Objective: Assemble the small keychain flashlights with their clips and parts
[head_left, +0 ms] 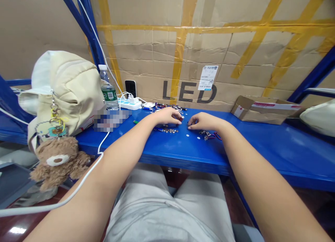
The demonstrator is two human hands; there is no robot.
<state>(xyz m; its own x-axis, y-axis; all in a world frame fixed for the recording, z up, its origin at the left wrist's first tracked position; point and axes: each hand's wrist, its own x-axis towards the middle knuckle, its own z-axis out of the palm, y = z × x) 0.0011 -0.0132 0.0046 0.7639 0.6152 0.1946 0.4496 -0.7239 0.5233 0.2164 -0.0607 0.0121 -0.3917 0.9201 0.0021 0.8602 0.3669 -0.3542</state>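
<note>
My left hand (169, 115) reaches over the blue tabletop with its fingers closed around a small dark red piece (180, 119), too small to name. Opposite it, my right hand (202, 121) curls its fingers close to the surface; what lies between them, if anything, is hidden. Just below the left hand sits a row of small shiny metal pieces (171, 131) with a blue item (158, 129) at its end. Metal clasps and dark red pieces (208, 135) lie under the right wrist. Small white discs (187, 135) are scattered between the hands.
Behind the hands is a pile of small colourful parts (171, 106). To the left stand a cream bag (75, 85) with a teddy bear charm (59, 161), a water bottle (109, 92) and a power strip (129, 103). An open cardboard box (264, 111) is at right.
</note>
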